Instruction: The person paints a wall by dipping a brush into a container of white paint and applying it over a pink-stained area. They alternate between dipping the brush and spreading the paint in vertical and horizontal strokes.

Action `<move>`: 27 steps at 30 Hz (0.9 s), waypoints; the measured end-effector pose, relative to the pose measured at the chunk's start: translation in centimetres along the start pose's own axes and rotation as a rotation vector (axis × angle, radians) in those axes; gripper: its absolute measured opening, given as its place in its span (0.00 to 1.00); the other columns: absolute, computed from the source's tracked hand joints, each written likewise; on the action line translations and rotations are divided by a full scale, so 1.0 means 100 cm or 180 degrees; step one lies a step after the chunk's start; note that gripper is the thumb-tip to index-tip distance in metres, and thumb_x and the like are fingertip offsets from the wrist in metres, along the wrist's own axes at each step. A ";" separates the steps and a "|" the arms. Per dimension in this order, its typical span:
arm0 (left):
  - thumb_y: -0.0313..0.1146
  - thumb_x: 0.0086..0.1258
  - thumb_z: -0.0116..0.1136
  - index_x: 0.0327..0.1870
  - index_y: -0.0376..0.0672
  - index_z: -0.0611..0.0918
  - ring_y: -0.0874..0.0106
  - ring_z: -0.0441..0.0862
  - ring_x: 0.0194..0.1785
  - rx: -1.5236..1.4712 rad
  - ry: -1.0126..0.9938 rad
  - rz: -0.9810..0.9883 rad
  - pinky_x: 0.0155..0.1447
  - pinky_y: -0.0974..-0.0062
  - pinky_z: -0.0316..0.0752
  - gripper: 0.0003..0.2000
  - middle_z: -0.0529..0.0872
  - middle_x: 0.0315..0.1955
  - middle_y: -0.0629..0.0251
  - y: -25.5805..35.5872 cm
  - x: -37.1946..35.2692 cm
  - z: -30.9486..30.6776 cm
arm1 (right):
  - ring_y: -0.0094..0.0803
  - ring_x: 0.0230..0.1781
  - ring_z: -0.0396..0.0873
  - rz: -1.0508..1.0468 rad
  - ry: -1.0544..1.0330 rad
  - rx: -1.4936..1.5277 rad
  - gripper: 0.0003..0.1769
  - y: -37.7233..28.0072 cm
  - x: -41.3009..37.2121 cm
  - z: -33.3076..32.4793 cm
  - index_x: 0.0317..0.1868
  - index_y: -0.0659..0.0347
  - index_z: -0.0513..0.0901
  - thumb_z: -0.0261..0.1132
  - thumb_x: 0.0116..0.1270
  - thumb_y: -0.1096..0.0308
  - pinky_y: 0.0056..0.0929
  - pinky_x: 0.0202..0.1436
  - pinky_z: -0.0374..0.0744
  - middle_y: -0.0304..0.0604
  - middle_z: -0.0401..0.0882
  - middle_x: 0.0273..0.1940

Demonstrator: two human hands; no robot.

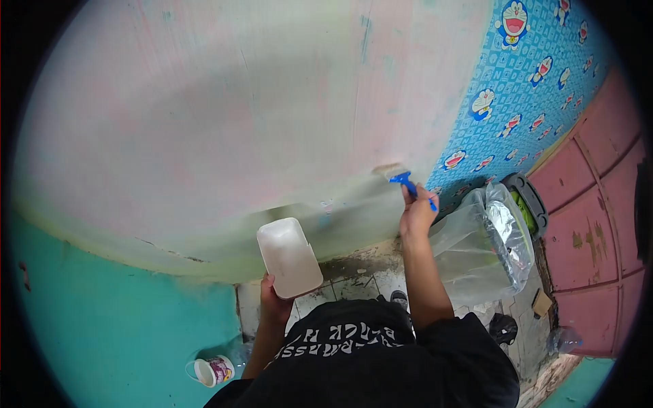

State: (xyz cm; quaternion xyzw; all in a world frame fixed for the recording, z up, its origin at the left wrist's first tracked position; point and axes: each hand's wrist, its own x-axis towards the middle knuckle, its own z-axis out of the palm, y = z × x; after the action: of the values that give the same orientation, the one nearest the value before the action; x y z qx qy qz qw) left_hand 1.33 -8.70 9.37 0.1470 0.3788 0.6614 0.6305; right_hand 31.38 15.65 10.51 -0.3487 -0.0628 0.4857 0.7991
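Observation:
My right hand (418,216) is closed around the blue handle of a paintbrush (400,178). Its pale, wide bristles lie at the wall (272,122), a little left of the patterned blue wallpaper (469,126). Lower down and to the left, my left hand (273,300) grips the bottom corner of a white rectangular plastic tub (289,257). The tub is held tilted in front of the wall, its whitish inside showing. Streaky white covers the wall, with pink and greenish tones showing through.
At right stand a large clear plastic bag (469,251) and a grey-lidded bin (530,204), beside a pink panelled door (592,217). A small bucket (214,370) sits at lower left by the teal wall (129,313). On the tiled floor lies a black bag (503,328).

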 end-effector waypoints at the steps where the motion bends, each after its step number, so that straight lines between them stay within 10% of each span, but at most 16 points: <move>1: 0.47 0.75 0.47 0.75 0.44 0.65 0.58 0.78 0.68 0.0013 -0.0028 -0.0035 0.67 0.51 0.78 0.30 0.77 0.66 0.58 0.005 0.002 -0.004 | 0.41 0.47 0.84 -0.0111 -0.0217 0.0090 0.10 -0.011 -0.008 0.004 0.42 0.63 0.66 0.61 0.74 0.79 0.39 0.56 0.90 0.50 0.76 0.45; 13: 0.44 0.69 0.56 0.73 0.40 0.65 0.61 0.80 0.65 0.0256 -0.0181 -0.0122 0.67 0.58 0.79 0.33 0.77 0.63 0.57 0.030 0.000 -0.028 | 0.37 0.45 0.84 -0.0704 0.0254 -0.0690 0.12 0.115 0.018 -0.141 0.41 0.60 0.67 0.66 0.72 0.79 0.38 0.53 0.90 0.47 0.78 0.44; 27: 0.43 0.68 0.57 0.72 0.38 0.64 0.61 0.78 0.66 0.0327 -0.0061 -0.0096 0.68 0.57 0.77 0.33 0.76 0.63 0.56 0.018 -0.004 -0.015 | 0.45 0.56 0.84 -0.0773 -0.0659 0.0258 0.07 -0.041 -0.027 0.013 0.41 0.62 0.70 0.61 0.75 0.79 0.42 0.63 0.87 0.52 0.82 0.45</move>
State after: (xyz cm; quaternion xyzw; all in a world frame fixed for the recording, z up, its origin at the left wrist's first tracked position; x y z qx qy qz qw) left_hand -0.97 -9.40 9.70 0.1798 0.4083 0.6300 0.6356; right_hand 32.43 12.92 14.71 -0.2542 -0.1669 0.4211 0.8545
